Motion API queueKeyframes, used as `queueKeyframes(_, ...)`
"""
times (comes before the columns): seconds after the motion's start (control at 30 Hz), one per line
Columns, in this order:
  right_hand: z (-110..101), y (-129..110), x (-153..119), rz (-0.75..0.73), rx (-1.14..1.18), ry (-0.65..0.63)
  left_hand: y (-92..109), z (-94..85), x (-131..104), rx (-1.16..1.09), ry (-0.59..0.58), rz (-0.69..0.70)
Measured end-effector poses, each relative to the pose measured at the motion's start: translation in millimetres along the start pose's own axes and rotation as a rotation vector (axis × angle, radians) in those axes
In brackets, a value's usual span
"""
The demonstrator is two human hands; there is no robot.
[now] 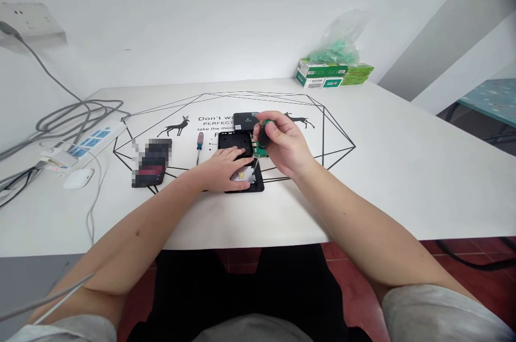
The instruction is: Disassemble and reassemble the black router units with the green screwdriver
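Note:
My right hand [288, 145] is wrapped round the dark, green-trimmed handle of a screwdriver [264, 135], its thin shaft slanting down to an opened black device casing [258, 185]. Flat across that casing lies my left hand [223, 170], fingers spread, partly covering a silvery plate inside it. Beyond the fingers sits a black square shell [231, 142]. A green circuit board [263, 151] shows partly under the screwdriver and right hand. Behind them rests a black flat cover [244, 120] with a small label. Whether the screwdriver tip touches a screw is too small to tell.
Left of my hands lies a second screwdriver [200, 145], then a blurred-out dark object [153, 164]. A power strip [97, 140] with coiled cables and a white earbud case [78, 178] are at far left. Green-white boxes [321, 76] with a plastic bag stand at the back right.

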State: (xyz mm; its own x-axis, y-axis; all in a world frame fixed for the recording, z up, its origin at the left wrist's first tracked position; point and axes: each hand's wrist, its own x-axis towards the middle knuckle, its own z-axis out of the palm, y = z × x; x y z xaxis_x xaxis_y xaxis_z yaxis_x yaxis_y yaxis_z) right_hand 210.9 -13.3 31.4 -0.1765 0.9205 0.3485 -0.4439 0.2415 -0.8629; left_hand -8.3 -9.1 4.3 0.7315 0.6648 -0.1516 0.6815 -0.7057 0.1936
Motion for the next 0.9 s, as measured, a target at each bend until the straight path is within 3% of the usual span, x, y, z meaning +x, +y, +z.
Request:
queueKeyframes(0.2,6.3,-3.0,-2.3,0.050,0.097,-0.079,0.8,-1.4,0.1,-0.007,0.003,0.007)
queueKeyframes(0.4,0.7,-0.4,-1.8,0.027,0.021,-0.023,-1.2,1.4,1.1,0.016,-0.004,0.005)
queueKeyframes(0.9,2.5,-9.0,-2.2,0.056,-0.031,-0.064,-2.7,1.5,1.2,-0.022,-0.003,-0.005)
